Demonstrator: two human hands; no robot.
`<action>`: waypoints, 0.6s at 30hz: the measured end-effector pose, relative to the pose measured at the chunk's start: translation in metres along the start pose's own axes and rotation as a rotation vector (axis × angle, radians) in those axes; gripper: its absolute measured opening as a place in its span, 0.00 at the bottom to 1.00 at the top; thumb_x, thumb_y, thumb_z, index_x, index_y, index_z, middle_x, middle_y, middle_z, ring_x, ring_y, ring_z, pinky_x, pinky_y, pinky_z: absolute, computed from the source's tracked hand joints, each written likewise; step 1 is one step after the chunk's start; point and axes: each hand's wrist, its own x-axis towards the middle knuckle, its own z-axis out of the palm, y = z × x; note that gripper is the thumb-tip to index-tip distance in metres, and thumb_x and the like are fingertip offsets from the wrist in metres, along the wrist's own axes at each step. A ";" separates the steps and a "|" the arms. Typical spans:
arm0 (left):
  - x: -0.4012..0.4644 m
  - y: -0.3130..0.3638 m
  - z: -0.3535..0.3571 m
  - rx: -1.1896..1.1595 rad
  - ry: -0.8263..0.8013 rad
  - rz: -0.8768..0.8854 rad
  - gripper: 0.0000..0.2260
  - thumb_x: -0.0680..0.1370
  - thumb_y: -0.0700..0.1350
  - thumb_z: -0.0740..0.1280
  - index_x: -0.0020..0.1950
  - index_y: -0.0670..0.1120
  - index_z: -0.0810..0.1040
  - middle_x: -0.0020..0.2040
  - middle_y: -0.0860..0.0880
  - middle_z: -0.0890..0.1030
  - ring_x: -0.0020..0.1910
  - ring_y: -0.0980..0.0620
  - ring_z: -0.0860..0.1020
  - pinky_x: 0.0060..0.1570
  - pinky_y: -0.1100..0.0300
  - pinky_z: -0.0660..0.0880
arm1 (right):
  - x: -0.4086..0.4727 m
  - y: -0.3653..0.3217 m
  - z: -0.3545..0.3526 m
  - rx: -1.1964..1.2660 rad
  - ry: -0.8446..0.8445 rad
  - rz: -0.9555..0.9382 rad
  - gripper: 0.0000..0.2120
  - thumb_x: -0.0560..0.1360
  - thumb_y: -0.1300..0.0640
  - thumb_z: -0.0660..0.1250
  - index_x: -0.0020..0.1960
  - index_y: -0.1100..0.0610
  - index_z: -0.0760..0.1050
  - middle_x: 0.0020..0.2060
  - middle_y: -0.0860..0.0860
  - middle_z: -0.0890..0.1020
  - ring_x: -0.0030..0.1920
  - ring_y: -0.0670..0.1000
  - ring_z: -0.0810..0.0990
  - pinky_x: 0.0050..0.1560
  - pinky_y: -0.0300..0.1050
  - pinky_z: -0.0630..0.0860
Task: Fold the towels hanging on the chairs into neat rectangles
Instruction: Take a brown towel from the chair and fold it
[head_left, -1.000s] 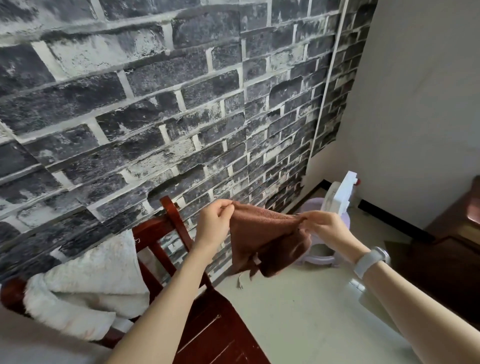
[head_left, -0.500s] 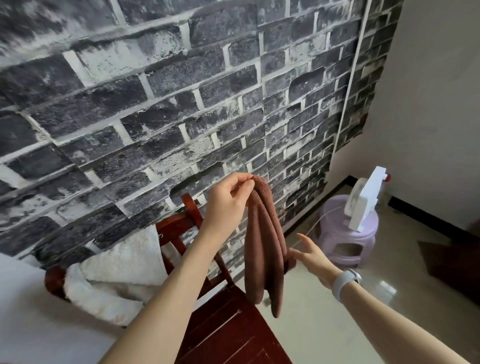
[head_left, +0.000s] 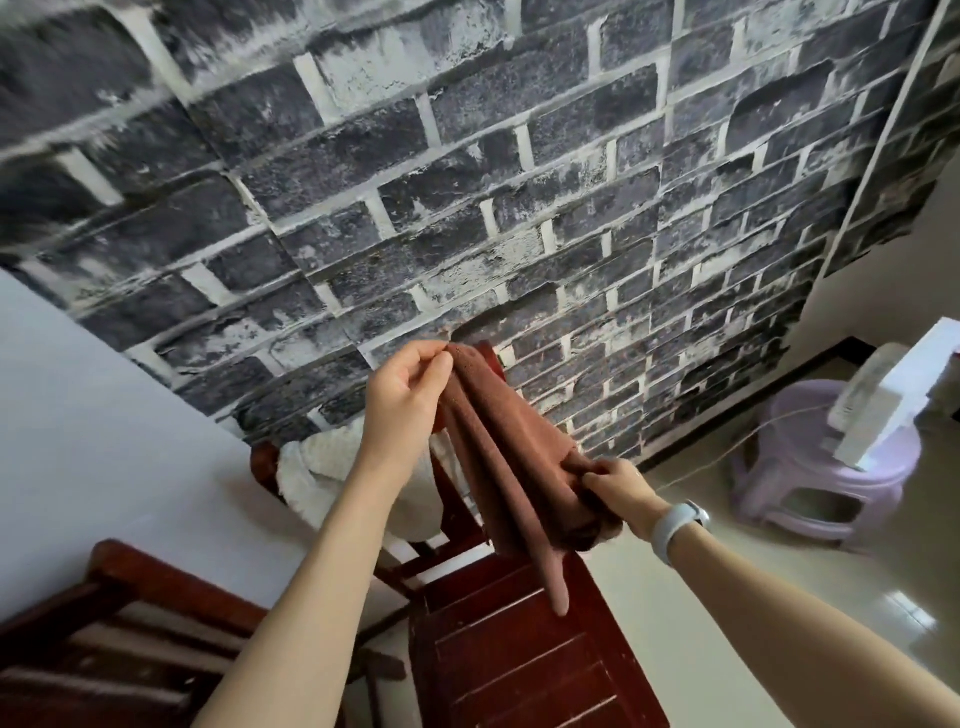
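Even, soft daylight fills my view; nothing is dim. Brightest zone lies at 3 to 4 o'clock: the glossy pale tiled floor (head_left: 857, 623) carries white glare patches near the lilac plastic stool (head_left: 810, 483). Shadows are faint and diffuse; my left forearm (head_left: 291, 597) is darker on its underside, and the dark red wooden chair seat (head_left: 524, 670) shows a dull sheen only. Motion blur smears the grey-black painted brick wall (head_left: 467, 182) at 10 to 11 o'clock and softens the second dark wooden chair (head_left: 104, 639) at 8 o'clock. Wide-angle distortion bends the brick courses and the wall's corner strip at 1 o'clock. Centre is the sharpest: the pile of the rust-brown terry towel (head_left: 498, 457) is resolved.
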 end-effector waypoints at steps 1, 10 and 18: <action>-0.002 -0.008 -0.008 -0.007 0.047 -0.040 0.06 0.78 0.39 0.61 0.47 0.44 0.78 0.41 0.48 0.79 0.43 0.52 0.76 0.49 0.54 0.73 | 0.001 0.000 -0.005 0.001 0.062 -0.015 0.07 0.73 0.65 0.60 0.45 0.60 0.76 0.40 0.57 0.79 0.43 0.55 0.78 0.43 0.45 0.74; -0.046 -0.091 -0.038 0.123 0.252 -0.264 0.07 0.79 0.41 0.60 0.53 0.44 0.76 0.45 0.51 0.78 0.50 0.49 0.76 0.52 0.55 0.73 | -0.001 0.024 -0.061 -0.224 0.306 -0.133 0.14 0.74 0.66 0.56 0.55 0.60 0.76 0.50 0.61 0.81 0.53 0.59 0.78 0.54 0.49 0.73; -0.094 -0.134 -0.027 -0.069 0.184 -0.491 0.16 0.77 0.34 0.61 0.63 0.46 0.72 0.52 0.50 0.77 0.54 0.54 0.75 0.52 0.59 0.72 | -0.028 0.052 -0.072 0.008 0.282 -0.038 0.20 0.72 0.76 0.50 0.56 0.65 0.73 0.45 0.60 0.77 0.34 0.54 0.77 0.24 0.35 0.76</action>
